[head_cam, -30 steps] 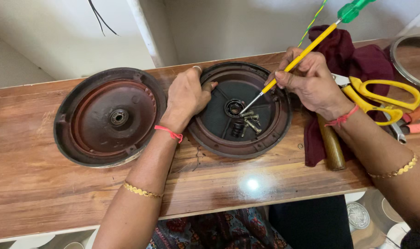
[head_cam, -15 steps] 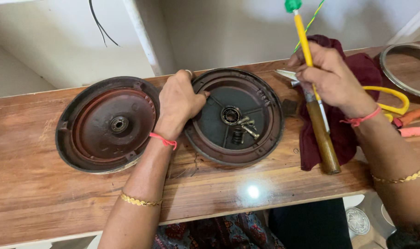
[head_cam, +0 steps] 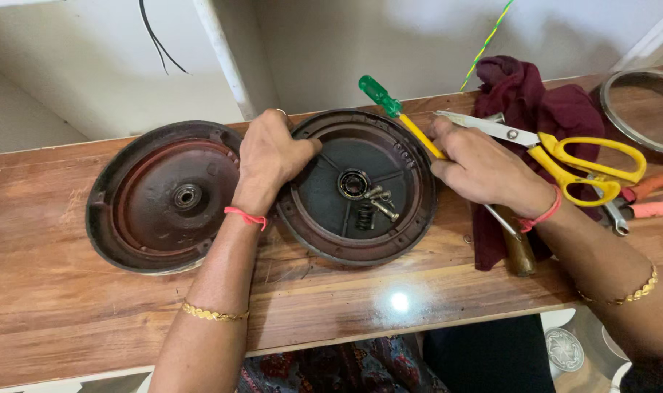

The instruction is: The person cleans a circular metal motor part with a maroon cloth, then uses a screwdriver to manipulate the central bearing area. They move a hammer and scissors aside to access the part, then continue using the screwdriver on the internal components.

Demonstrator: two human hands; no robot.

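Observation:
My left hand [head_cam: 269, 156] rests on the left rim of a dark round metal cover [head_cam: 331, 240], fingers curled over its edge. Inside the cover sit a bearing [head_cam: 353, 183], a spring and a few small bolts [head_cam: 381, 206]. My right hand [head_cam: 480, 171] lies at the cover's right rim, its fingers closed over the yellow shaft of a screwdriver [head_cam: 404, 120]. The screwdriver lies nearly flat, green handle pointing to the back left, its metal tip showing below my wrist.
A second, reddish round cover [head_cam: 164, 196] lies to the left on the wooden table [head_cam: 91, 313]. Right of my hand are yellow scissors [head_cam: 564, 156], a maroon cloth [head_cam: 535, 109], a wooden-handled tool [head_cam: 521, 251], pliers [head_cam: 652, 200] and a metal ring [head_cam: 641, 109].
My right hand lifted the screwdriver's tip out of the cover, swung it upright, then lowered it flat across the cover's right rim. My left hand stayed on the rim.

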